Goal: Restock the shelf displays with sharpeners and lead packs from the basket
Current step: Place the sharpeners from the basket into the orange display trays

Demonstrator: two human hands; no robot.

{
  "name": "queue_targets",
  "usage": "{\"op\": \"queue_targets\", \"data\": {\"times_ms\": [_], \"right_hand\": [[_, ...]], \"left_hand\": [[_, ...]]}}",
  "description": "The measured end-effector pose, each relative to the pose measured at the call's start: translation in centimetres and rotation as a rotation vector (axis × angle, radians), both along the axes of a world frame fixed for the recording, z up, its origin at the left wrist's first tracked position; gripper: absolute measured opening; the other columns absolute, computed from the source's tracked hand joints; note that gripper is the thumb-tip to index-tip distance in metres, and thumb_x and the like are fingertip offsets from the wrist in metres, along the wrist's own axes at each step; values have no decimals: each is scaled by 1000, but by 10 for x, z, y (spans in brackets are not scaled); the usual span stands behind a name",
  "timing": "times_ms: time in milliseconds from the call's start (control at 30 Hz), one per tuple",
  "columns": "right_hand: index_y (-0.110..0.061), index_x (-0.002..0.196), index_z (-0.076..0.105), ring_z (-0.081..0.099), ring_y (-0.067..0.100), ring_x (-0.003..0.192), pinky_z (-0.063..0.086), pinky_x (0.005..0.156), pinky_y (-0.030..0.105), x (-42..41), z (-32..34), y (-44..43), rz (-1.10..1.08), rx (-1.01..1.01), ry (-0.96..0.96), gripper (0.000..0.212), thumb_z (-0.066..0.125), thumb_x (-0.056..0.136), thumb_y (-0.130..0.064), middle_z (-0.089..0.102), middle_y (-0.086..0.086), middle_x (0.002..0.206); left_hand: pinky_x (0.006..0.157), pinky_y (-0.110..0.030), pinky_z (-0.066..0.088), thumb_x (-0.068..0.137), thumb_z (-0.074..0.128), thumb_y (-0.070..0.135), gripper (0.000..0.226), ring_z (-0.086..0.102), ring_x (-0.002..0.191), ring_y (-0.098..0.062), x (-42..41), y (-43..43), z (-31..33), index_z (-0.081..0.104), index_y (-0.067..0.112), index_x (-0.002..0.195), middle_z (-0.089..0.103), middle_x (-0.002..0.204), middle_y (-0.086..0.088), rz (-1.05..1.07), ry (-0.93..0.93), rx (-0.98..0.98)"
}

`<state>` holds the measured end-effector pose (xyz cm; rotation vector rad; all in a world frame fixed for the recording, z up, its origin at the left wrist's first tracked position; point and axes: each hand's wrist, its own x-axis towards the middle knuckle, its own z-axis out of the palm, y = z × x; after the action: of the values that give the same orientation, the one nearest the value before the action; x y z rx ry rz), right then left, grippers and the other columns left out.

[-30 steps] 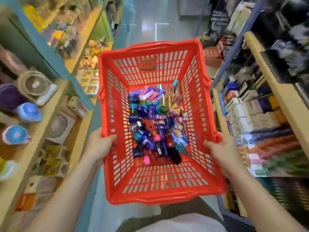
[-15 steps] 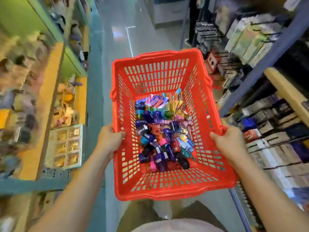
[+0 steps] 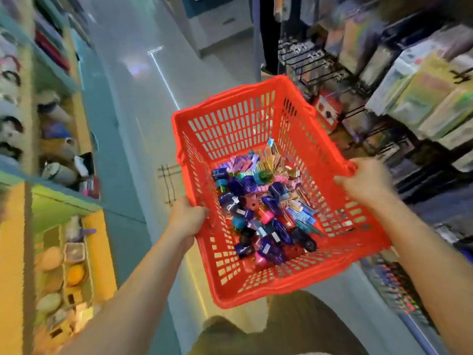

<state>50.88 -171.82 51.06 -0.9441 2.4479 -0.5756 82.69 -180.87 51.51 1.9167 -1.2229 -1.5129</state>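
I carry a red plastic basket (image 3: 230,119) in front of me, tilted with its right side higher. My left hand (image 3: 188,217) grips its left rim and my right hand (image 3: 363,183) grips its right rim. Inside lies a heap of small sharpeners (image 3: 258,226), mostly purple, blue, pink and black, with several flat shiny lead packs (image 3: 271,160) toward the far end.
A shelf unit (image 3: 58,201) with yellow boards and assorted goods runs along my left. On my right stand racks (image 3: 414,98) of hanging packets on black hooks and lower shelves of stationery. A pale glossy aisle floor (image 3: 143,73) stretches ahead between them.
The view has swung to the right and the basket has shifted right and tilted. Both hands keep their grip on the rims. The shelves on the left have slid back past me.
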Motion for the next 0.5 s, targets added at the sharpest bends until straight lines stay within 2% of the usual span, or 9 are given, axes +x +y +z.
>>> {"op": "queue_targets", "data": {"times_ms": [67, 133, 167, 200, 267, 333, 367, 467, 500], "right_hand": [[-15, 91, 70, 69, 33, 89, 50, 74, 35, -17, -7, -56, 6, 88, 9, 18, 77, 80, -28, 73, 15, 91], [-17, 104, 69, 66, 34, 98, 48, 76, 35, -27, -20, -96, -28, 149, 31, 27, 75, 81, -29, 71, 16, 102], [-17, 109, 67, 65, 36, 101, 48, 78, 37, -27, -25, -110, -48, 172, 42, 31, 73, 81, -31, 70, 17, 106], [-16, 113, 64, 64, 37, 103, 49, 81, 39, -27, -39, -120, -93, 171, 54, 38, 71, 80, -34, 68, 18, 109], [-13, 120, 59, 63, 36, 106, 51, 88, 41, -16, -66, -136, -266, 116, -15, 58, 70, 73, -44, 65, 17, 113], [-12, 116, 61, 65, 30, 104, 51, 94, 42, 4, -106, -148, -550, -47, -247, 66, 78, 62, -46, 68, 10, 108], [-13, 106, 63, 67, 26, 97, 53, 91, 43, 19, -120, -159, -687, -88, -375, 58, 83, 59, -40, 70, 6, 100], [-10, 96, 65, 67, 27, 71, 56, 67, 43, 63, -155, -203, -1025, -133, -757, 31, 82, 70, -14, 71, 11, 82], [-8, 93, 66, 67, 30, 69, 56, 67, 47, 73, -163, -219, -1100, -159, -817, 24, 76, 72, -1, 70, 16, 81]], "left_hand": [[56, -49, 58, 71, 53, -14, 29, 67, 58, -31, -18, -49, -13, 63, 4, 91, 68, 73, -15, 39, 26, 39], [45, -31, 53, 71, 48, -18, 24, 61, 44, -18, -37, -91, -27, 62, -1, 81, 62, 61, -13, 58, 4, 51], [38, -21, 45, 71, 47, -19, 23, 54, 36, -11, -48, -109, -32, 59, 1, 72, 57, 55, -9, 69, -18, 46], [36, -18, 39, 71, 48, -19, 26, 49, 33, -8, -58, -126, -39, 58, 5, 67, 54, 52, -6, 72, -26, 42], [44, -25, 46, 68, 54, -11, 21, 52, 44, -15, -71, -162, -59, 57, 10, 66, 57, 59, -7, 67, -18, 36], [57, -46, 55, 67, 56, -6, 17, 59, 57, -23, -76, -203, -94, 60, 9, 69, 63, 64, -9, 67, -17, 58], [62, -51, 56, 68, 57, -6, 17, 62, 61, -26, -78, -223, -111, 61, 10, 70, 65, 65, -8, 54, -32, 76], [67, -53, 58, 62, 59, 11, 18, 68, 69, -30, -80, -275, -163, 65, 14, 78, 70, 72, -7, -37, -96, 121], [66, -52, 58, 59, 59, 15, 24, 68, 69, -30, -81, -288, -178, 67, 14, 82, 71, 73, -7, -59, -101, 142]]}}
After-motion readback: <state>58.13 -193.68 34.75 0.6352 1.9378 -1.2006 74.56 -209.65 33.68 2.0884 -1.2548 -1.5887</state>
